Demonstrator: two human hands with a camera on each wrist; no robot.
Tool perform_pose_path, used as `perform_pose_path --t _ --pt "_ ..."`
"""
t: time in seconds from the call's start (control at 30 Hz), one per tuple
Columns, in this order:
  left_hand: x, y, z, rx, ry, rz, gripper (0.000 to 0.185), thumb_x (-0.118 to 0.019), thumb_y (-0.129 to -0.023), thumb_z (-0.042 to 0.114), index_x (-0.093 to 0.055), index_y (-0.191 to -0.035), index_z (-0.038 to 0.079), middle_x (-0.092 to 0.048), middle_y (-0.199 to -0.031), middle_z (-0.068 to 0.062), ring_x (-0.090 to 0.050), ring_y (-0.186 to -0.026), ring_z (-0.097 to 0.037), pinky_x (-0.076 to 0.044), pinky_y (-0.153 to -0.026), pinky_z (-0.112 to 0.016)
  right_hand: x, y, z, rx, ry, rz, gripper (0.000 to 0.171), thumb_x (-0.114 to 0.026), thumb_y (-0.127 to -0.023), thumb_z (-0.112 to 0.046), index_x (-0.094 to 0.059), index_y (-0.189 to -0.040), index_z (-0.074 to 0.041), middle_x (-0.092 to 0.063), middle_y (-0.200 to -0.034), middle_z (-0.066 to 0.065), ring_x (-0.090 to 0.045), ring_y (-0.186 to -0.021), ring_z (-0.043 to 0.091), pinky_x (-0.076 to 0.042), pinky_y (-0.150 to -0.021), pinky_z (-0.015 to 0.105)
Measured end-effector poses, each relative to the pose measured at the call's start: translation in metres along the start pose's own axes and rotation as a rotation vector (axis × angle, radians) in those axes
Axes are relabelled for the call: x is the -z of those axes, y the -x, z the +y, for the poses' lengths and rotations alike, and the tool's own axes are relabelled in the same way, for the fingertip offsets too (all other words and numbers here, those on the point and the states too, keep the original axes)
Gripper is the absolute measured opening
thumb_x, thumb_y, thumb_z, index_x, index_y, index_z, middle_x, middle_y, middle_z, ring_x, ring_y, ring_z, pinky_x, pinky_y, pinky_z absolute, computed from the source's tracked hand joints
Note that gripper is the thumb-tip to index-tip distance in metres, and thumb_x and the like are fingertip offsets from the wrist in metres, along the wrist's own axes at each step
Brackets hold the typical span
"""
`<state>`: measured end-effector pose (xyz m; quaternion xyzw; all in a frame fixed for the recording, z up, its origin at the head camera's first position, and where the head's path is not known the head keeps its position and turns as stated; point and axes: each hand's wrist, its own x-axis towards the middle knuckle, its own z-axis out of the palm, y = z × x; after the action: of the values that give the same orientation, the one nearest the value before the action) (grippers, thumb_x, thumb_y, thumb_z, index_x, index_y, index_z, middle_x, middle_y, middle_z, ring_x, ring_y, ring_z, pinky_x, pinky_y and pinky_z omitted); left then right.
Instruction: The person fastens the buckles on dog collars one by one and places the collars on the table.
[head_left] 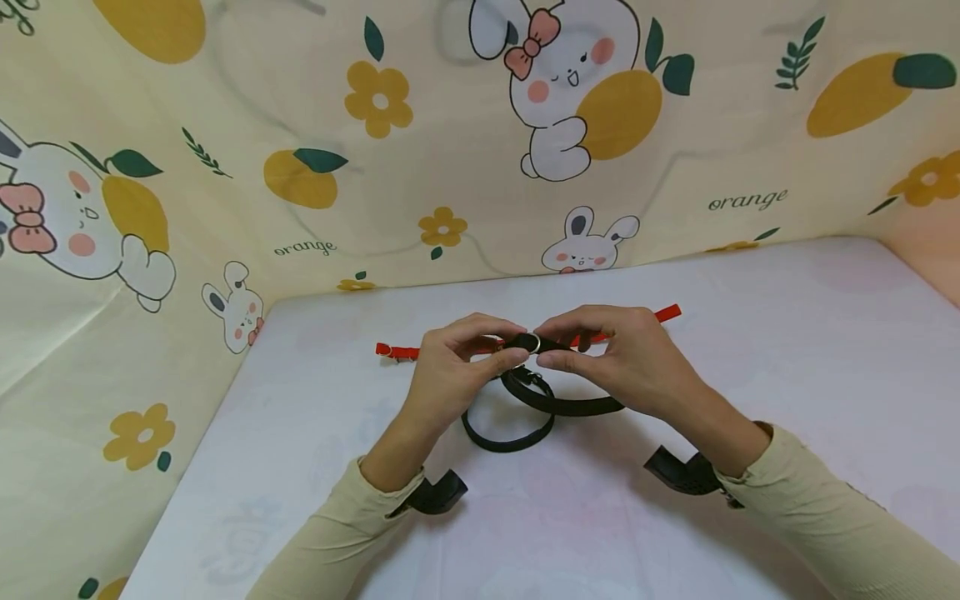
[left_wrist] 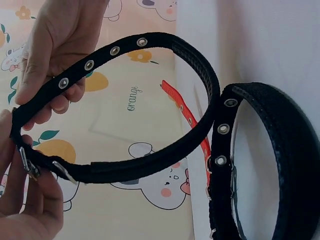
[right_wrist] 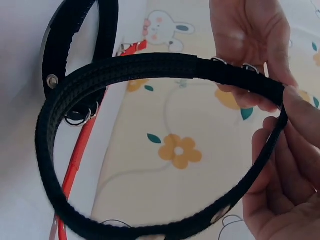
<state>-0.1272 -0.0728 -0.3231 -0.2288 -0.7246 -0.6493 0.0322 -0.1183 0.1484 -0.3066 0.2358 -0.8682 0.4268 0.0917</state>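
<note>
Both hands are raised over the table around one black collar (left_wrist: pixel 150 167), curved into a loop with metal eyelets along one end. My left hand (head_left: pixel 453 367) pinches the end with the metal buckle (left_wrist: pixel 30 167) and a D-ring (left_wrist: pixel 65 171). Opposite it, my right hand (head_left: pixel 633 358) holds the eyelet end between thumb and fingers. The two ends meet between the fingertips, where the fingers partly hide them. On the table just below lies a second black collar (head_left: pixel 508 447), also looped, showing eyelets in the left wrist view.
Behind the hands a red collar (head_left: pixel 667 313) lies stretched across the white table (head_left: pixel 300 467), its middle hidden by them. A printed cloth (head_left: pixel 450 167) with rabbits and oranges stands at the back and left. Black wrist cameras (head_left: pixel 438 493) hang under both sleeves.
</note>
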Motion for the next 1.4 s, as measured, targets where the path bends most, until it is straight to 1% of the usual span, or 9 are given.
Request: perform_pose_path --t 0.17,0.33,0.57,0.67,0.77,0.9,1.03,1.2,1.4 --pt "0.005 0.001 0.002 0.039 0.026 0.051 0.023 -0.078 -0.083 0.004 -0.074 -0.106 0.002 -0.071 -0.103 -0.008 -0.070 -0.088 -0.022 -0.059 -0.078 -0.027 0.003 -0.001 0.002 -0.004 0.001 -0.011 0.024 -0.083 -0.082 -0.028 -0.076 -0.105 -0.030 -0.073 -0.092 -0.015 -0.064 -0.084 0.002 -0.053 -0.074 0.025" --pt "0.011 -0.001 0.003 0.037 0.083 0.091 0.024 -0.076 -0.085 0.001 -0.071 -0.108 -0.003 -0.071 -0.102 -0.002 -0.070 -0.089 -0.028 -0.059 -0.079 -0.026 0.008 -0.001 0.006 -0.005 0.019 -0.023 0.022 -0.080 -0.085 -0.028 -0.076 -0.106 -0.030 -0.072 -0.091 -0.014 -0.062 -0.083 0.003 -0.051 -0.073 0.025" --pt "0.016 -0.004 0.004 0.026 0.112 0.159 0.024 -0.073 -0.084 -0.008 -0.068 -0.107 -0.010 -0.070 -0.098 0.006 -0.068 -0.088 -0.014 -0.057 -0.081 -0.023 0.015 0.000 0.010 0.002 0.040 -0.018 0.021 -0.075 -0.090 -0.026 -0.073 -0.110 -0.035 -0.071 -0.095 -0.019 -0.060 -0.085 0.001 -0.047 -0.072 0.023" --pt "0.016 -0.004 0.004 0.029 0.095 0.146 0.025 -0.073 -0.084 -0.008 -0.068 -0.108 -0.009 -0.070 -0.101 0.003 -0.068 -0.090 -0.013 -0.057 -0.083 -0.023 0.015 0.000 0.011 -0.002 0.054 -0.007 0.021 -0.075 -0.090 -0.027 -0.073 -0.109 -0.037 -0.070 -0.094 -0.021 -0.059 -0.084 0.001 -0.047 -0.071 0.024" --pt "0.016 -0.004 0.003 0.028 0.076 0.127 0.026 -0.073 -0.084 -0.007 -0.068 -0.109 -0.007 -0.070 -0.103 -0.001 -0.067 -0.092 -0.015 -0.056 -0.082 -0.021 0.015 0.000 0.011 0.027 0.058 0.007 0.022 -0.076 -0.089 -0.023 -0.074 -0.109 -0.034 -0.070 -0.095 -0.019 -0.059 -0.083 0.001 -0.046 -0.069 0.022" --pt "0.016 -0.004 0.002 0.038 0.037 0.108 0.025 -0.075 -0.085 -0.003 -0.069 -0.109 -0.003 -0.070 -0.106 -0.009 -0.066 -0.095 -0.023 -0.057 -0.077 -0.021 0.014 -0.002 0.012 0.068 0.056 0.023 0.024 -0.077 -0.088 -0.019 -0.075 -0.109 -0.030 -0.071 -0.096 -0.017 -0.059 -0.083 0.001 -0.046 -0.068 0.021" --pt "0.015 -0.004 0.002 0.047 -0.006 0.080 0.026 -0.075 -0.085 0.001 -0.070 -0.110 0.000 -0.069 -0.109 -0.015 -0.066 -0.097 -0.031 -0.059 -0.077 -0.024 0.013 -0.003 0.012 0.095 0.040 0.023 0.025 -0.078 -0.087 -0.018 -0.075 -0.109 -0.030 -0.072 -0.097 -0.016 -0.061 -0.084 -0.001 -0.046 -0.070 0.019" --pt "0.015 -0.002 0.000 0.042 -0.015 0.052 0.027 -0.076 -0.084 0.001 -0.070 -0.111 0.001 -0.068 -0.109 -0.015 -0.067 -0.096 -0.024 -0.059 -0.079 -0.026 0.010 -0.005 0.011 0.117 0.016 0.010 0.026 -0.078 -0.087 -0.017 -0.076 -0.110 -0.028 -0.072 -0.097 -0.015 -0.061 -0.084 0.000 -0.047 -0.070 0.019" --pt "0.015 -0.004 -0.001 0.047 -0.040 0.031 0.028 -0.077 -0.084 0.003 -0.071 -0.111 0.003 -0.069 -0.109 -0.013 -0.067 -0.093 -0.018 -0.058 -0.080 -0.025 0.008 -0.009 0.009 0.119 0.070 0.002 0.025 -0.079 -0.087 -0.020 -0.076 -0.110 -0.028 -0.072 -0.094 -0.016 -0.060 -0.084 -0.001 -0.046 -0.070 0.020"
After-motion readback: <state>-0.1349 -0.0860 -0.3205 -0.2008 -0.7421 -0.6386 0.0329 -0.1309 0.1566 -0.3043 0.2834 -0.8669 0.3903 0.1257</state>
